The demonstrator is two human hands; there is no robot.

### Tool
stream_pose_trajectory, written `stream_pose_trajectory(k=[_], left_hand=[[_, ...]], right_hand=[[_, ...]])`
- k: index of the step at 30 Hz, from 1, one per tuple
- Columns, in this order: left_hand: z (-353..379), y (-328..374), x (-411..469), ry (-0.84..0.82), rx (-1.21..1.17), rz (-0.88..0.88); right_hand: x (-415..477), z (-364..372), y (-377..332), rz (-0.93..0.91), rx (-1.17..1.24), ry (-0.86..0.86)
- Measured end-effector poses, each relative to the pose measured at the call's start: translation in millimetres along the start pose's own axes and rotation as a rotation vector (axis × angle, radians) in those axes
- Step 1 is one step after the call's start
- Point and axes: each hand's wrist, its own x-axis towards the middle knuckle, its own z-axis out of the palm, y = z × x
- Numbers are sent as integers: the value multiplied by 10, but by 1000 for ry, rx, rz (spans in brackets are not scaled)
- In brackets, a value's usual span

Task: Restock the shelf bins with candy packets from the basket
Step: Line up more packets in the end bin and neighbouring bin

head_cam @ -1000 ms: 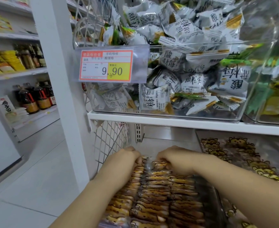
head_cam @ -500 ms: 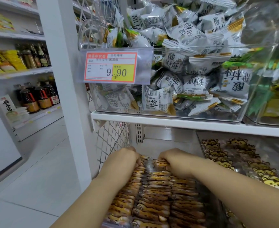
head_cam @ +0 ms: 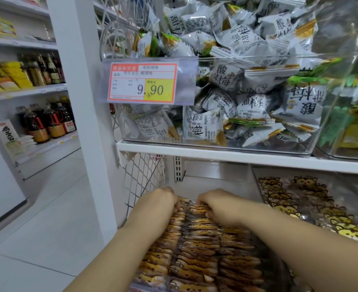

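**Head view: both hands are arranging packets at the back of the lower bin**

The person is reaching under the shelf board with both arms. The left hand and the right hand are lying close together, nearly touching, at the far end of the lower bin. The fingers of both hands are curling down and gripping the orange packets there. How many packets each hand is holding, I cannot tell.

The orange packets are lying flat in neat rows, one overlapping the next, and they are filling the lower bin toward the camera. I think the hands are working at the back because the rows are being built from the rear to the front, so that each new packet is leaning on the one behind it. The basket is not showing in this view.

Above the board, the upper bin is holding a loose heap of white packets, and a price tag is hanging on its front. To the right of the hands, cat-face packets are lying in a neighbouring bin. The lower bin is looking nearly full, so this part of the task is probably coming to its end.
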Motion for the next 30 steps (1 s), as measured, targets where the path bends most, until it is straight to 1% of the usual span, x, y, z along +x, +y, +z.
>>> stream_pose_trajectory(k=[7,11,14,18,23,26,30], left_hand=[[-21,20,-3,-9,-6,10],[-56,59,-49,26,-40,17],[-90,117,-110,66,-116,74],[-82,147,-127,-29,-92,125],[-132,166,-173,-86,-24,116],[-207,256,-317,-40,8,109],[-415,507,-628,28,-1,96]], right_hand=[[24,-33,1,21,87,-36],[-53,-124,38,44,121,-117],[-73,-157,5,56,116,-186],[-92,-152,-41,65,100,-221],[-245,-174,-93,71,102,-172],[-486,-236,-180,31,114,-101],[-1030,-341,-361,-66,135,35]])
